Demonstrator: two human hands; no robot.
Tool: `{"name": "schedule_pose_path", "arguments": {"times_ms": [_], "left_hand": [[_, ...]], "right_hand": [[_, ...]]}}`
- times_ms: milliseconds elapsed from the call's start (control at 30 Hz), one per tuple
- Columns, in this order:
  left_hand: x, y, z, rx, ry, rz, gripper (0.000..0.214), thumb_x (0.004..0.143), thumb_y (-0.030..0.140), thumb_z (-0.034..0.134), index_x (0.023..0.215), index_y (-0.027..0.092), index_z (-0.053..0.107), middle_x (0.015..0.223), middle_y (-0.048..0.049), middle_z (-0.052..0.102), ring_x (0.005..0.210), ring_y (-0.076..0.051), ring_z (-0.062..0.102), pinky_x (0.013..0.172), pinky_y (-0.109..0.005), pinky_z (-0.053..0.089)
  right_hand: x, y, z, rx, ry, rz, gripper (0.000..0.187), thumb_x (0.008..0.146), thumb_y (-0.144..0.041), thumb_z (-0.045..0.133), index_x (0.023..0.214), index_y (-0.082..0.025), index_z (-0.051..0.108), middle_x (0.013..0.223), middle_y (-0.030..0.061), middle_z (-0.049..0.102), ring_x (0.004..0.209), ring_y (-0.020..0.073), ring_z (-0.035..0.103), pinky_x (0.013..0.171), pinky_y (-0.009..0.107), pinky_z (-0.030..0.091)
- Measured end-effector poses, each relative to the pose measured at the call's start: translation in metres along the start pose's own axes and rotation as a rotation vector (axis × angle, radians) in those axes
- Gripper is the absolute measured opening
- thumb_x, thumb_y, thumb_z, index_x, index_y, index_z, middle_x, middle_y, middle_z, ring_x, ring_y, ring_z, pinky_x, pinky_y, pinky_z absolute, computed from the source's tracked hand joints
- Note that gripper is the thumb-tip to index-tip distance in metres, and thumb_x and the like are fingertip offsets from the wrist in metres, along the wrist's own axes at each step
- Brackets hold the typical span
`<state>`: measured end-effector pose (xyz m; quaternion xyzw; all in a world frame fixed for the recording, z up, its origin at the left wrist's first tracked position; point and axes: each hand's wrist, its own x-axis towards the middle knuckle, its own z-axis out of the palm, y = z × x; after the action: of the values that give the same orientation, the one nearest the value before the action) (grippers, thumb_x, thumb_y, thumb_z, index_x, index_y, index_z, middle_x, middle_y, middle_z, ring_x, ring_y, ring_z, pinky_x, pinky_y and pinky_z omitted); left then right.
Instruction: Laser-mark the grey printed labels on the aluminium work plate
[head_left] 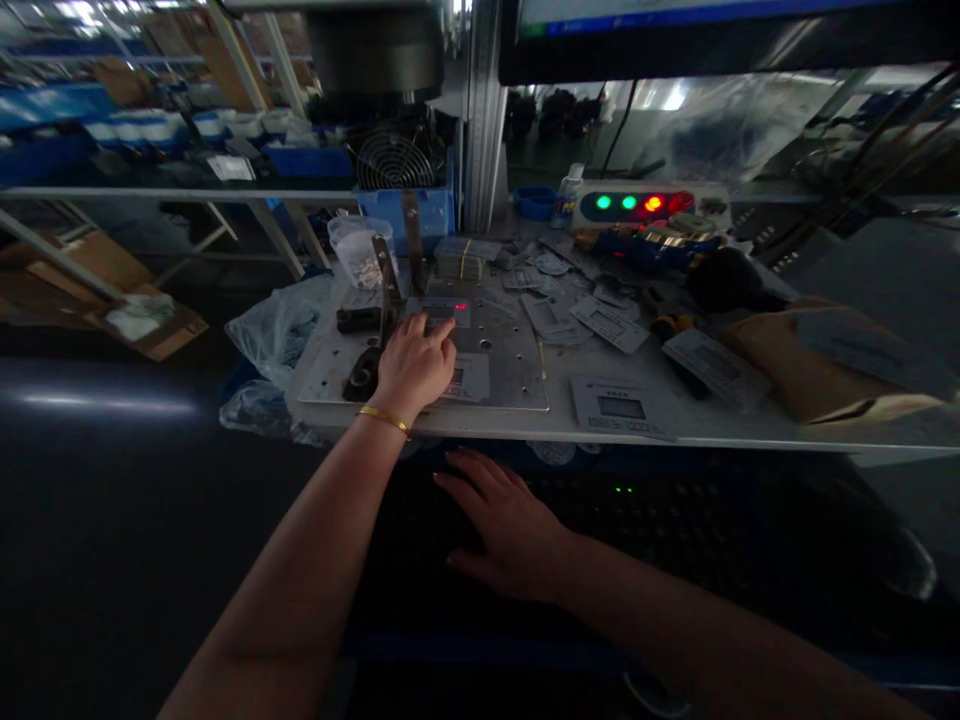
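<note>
My left hand (418,365), with a gold bracelet (384,420) at its wrist, lies over a metal plate (514,380) on the bench. Its fingers are spread, and their tips touch a grey printed card (429,308) that carries a small red light spot. A second printed card (474,375) shows partly under and beside this hand. Lower down, in shadow, my right hand (514,520) hovers over or rests on a dark keyboard (667,520), fingers stretched out and holding nothing. Which keys it touches cannot be made out.
Upright metal brackets (387,285) stand left of the card. Loose printed cards (611,325) lie right of the plate, beside a brown paper bag (825,365). Behind are an indicator box (628,203) with green and red lights and a clear plastic cup (364,250). A monitor (720,45) hangs overhead.
</note>
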<state>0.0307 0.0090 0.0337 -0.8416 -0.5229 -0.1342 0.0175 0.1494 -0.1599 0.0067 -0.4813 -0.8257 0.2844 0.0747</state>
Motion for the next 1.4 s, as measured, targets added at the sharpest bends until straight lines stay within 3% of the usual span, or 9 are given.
{"name": "schedule_pose_path", "arguments": {"times_ms": [233, 333, 433, 567, 700, 800, 967, 1133, 1400], "left_hand": [[-0.001, 0.0, 0.001, -0.012, 0.007, -0.008, 0.042, 0.093, 0.024, 0.035, 0.13, 0.022, 0.054, 0.128, -0.0134, 0.053, 0.12, -0.026, 0.05, 0.104, -0.041, 0.041], [-0.001, -0.001, 0.001, -0.004, 0.017, 0.005, 0.042, 0.093, 0.024, 0.035, 0.13, 0.022, 0.054, 0.128, -0.0137, 0.053, 0.12, -0.026, 0.05, 0.104, -0.041, 0.041], [-0.001, -0.002, 0.001, 0.014, 0.023, 0.013, 0.042, 0.093, 0.025, 0.034, 0.13, 0.022, 0.055, 0.129, -0.0136, 0.053, 0.121, -0.026, 0.05, 0.104, -0.04, 0.041], [0.001, -0.002, -0.001, 0.022, 0.034, 0.017, 0.043, 0.092, 0.024, 0.034, 0.129, 0.021, 0.055, 0.132, -0.0162, 0.051, 0.124, -0.029, 0.049, 0.103, -0.042, 0.042], [0.003, -0.003, -0.001, 0.015, 0.04, 0.035, 0.044, 0.091, 0.022, 0.034, 0.129, 0.018, 0.056, 0.13, -0.0189, 0.053, 0.122, -0.031, 0.051, 0.103, -0.045, 0.042], [0.004, -0.003, -0.001, 0.015, 0.055, 0.042, 0.044, 0.091, 0.023, 0.034, 0.128, 0.018, 0.056, 0.128, -0.0188, 0.054, 0.12, -0.031, 0.053, 0.103, -0.046, 0.043], [0.003, -0.003, -0.003, 0.015, 0.033, 0.017, 0.043, 0.091, 0.022, 0.035, 0.128, 0.019, 0.056, 0.129, -0.0173, 0.054, 0.12, -0.03, 0.053, 0.102, -0.045, 0.044], [0.001, -0.003, -0.005, 0.034, 0.022, 0.003, 0.042, 0.092, 0.024, 0.034, 0.128, 0.02, 0.056, 0.13, -0.0152, 0.054, 0.121, -0.028, 0.052, 0.104, -0.043, 0.043], [0.002, -0.004, -0.005, 0.041, 0.021, 0.022, 0.042, 0.092, 0.023, 0.034, 0.129, 0.018, 0.055, 0.128, -0.0159, 0.054, 0.122, -0.028, 0.051, 0.105, -0.043, 0.042]], "right_hand": [[0.003, -0.01, 0.011, -0.117, -0.083, -0.021, 0.108, 0.064, -0.047, 0.082, 0.149, -0.018, 0.022, 0.157, 0.0181, 0.015, 0.145, 0.0362, 0.001, 0.111, 0.067, 0.012], [0.01, -0.01, 0.007, -0.116, -0.065, -0.071, 0.111, 0.063, -0.056, 0.08, 0.149, -0.019, 0.021, 0.157, 0.0176, 0.016, 0.144, 0.0372, 0.003, 0.111, 0.068, 0.011], [0.02, -0.009, 0.001, -0.087, -0.03, -0.095, 0.092, 0.073, -0.067, 0.066, 0.144, -0.017, 0.034, 0.155, 0.0192, 0.023, 0.143, 0.0395, 0.012, 0.11, 0.068, 0.015], [0.029, -0.013, -0.009, -0.15, 0.038, -0.133, 0.058, 0.087, -0.059, 0.053, 0.124, -0.015, 0.057, 0.146, 0.0188, 0.04, 0.137, 0.0382, 0.028, 0.109, 0.064, 0.023], [0.025, -0.013, -0.023, -0.096, 0.168, -0.18, 0.038, 0.091, -0.049, 0.053, 0.108, -0.016, 0.064, 0.125, 0.0121, 0.059, 0.117, 0.0266, 0.053, 0.1, 0.044, 0.044], [0.009, -0.002, -0.042, 0.001, 0.346, -0.225, 0.025, 0.092, -0.033, 0.051, 0.104, -0.014, 0.063, 0.11, 0.0088, 0.066, 0.101, 0.0203, 0.062, 0.089, 0.033, 0.051], [-0.026, 0.039, -0.072, -0.028, 0.683, -0.182, 0.015, 0.093, -0.02, 0.049, 0.101, -0.017, 0.061, 0.103, 0.0083, 0.068, 0.098, 0.0177, 0.063, 0.086, 0.032, 0.053], [-0.044, 0.079, -0.079, -0.179, 0.889, -0.062, 0.014, 0.091, -0.021, 0.052, 0.103, -0.021, 0.06, 0.101, 0.0069, 0.069, 0.095, 0.0197, 0.065, 0.082, 0.035, 0.055], [-0.041, 0.082, -0.075, -0.182, 0.903, -0.064, 0.013, 0.092, -0.019, 0.051, 0.102, -0.022, 0.059, 0.1, 0.0064, 0.069, 0.095, 0.0185, 0.065, 0.082, 0.034, 0.055]]}}
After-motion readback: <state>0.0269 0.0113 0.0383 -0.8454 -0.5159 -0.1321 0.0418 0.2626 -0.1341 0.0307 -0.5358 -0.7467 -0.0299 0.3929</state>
